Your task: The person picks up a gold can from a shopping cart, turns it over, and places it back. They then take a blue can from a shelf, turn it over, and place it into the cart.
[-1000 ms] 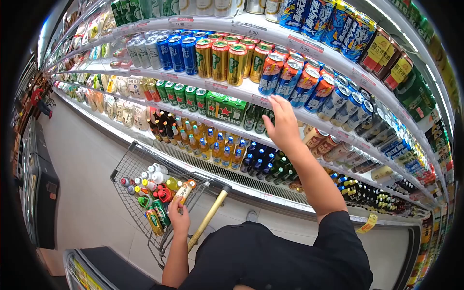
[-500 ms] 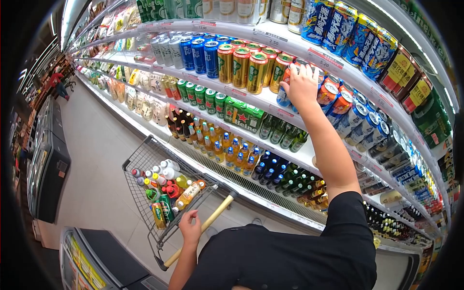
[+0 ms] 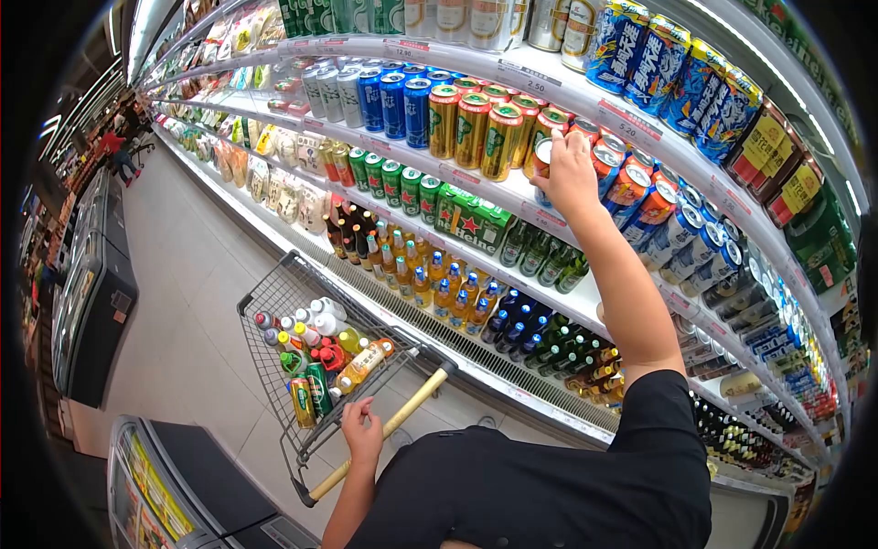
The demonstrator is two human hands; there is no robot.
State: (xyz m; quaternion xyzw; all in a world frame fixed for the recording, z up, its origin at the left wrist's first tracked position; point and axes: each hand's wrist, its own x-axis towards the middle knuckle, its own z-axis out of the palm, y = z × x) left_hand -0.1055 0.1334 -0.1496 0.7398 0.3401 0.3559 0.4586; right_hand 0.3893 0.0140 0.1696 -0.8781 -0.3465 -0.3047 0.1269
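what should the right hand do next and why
Probably draw the can forward over the shelf edge, then lift it clear: the right hand's fingers seem to be around its upper part, and no other can stands in front of it.

I read three shelf prices: 12.90 on the left price tag (image 3: 403, 52), 2.50 on the middle price tag (image 3: 537, 87) and 5.20 on the right price tag (image 3: 627, 131). The green multipack (image 3: 471, 221) says "Heine" — the rest I can't make out. Chinese characters on the tall blue cans (image 3: 654, 62) read 勇闯天涯. The can (image 3: 541, 165) at my right hand (image 3: 572, 172) shows me no legible print.
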